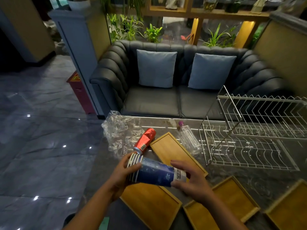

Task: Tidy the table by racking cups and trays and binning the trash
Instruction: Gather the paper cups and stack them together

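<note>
A stack of blue paper cups [155, 171] lies sideways in the air above the table, rims pointing left. My left hand [123, 173] grips the rim end of the stack. My right hand [189, 178] curls round its white base end. Under and around the hands lie several wooden trays [167, 146]. A crushed red can [145, 140] lies beside crumpled clear plastic wrap [118, 131]. A clear plastic bottle [188, 138] with a purple cap lies on its side. The wire dish rack [249, 136] stands at the right, with nothing in it.
The grey table [167, 122] has its far edge against a dark sofa [152, 100] with two blue cushions. A red box [79, 90] stands on the tiled floor at the left, by a pillar. More trays [232, 198] lie near the front edge.
</note>
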A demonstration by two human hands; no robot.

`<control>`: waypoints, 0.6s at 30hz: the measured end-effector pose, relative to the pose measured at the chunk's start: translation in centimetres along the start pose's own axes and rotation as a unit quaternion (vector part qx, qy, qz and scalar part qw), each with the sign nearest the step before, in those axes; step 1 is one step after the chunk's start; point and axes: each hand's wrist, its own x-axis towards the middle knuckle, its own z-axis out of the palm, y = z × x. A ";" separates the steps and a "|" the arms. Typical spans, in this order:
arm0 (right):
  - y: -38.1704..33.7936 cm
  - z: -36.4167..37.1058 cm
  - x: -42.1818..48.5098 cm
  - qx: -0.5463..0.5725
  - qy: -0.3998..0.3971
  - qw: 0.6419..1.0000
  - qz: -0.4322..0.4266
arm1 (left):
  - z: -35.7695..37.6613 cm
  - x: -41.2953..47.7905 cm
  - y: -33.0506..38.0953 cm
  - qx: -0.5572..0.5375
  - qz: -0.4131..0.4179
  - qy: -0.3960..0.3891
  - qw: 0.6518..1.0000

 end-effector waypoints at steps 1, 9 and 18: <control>0.0 0.2 -0.1 0.006 0.011 1.000 0.005 | 0.1 0.0 -0.3 -0.014 -0.003 0.002 1.000; -0.2 0.8 -1.8 0.167 0.046 0.971 0.163 | 0.8 -0.2 -1.3 -0.093 -0.022 -0.035 0.995; -1.3 0.6 -2.6 0.203 0.098 0.961 0.160 | 3.2 -0.1 -1.3 -0.005 -0.013 -0.035 0.999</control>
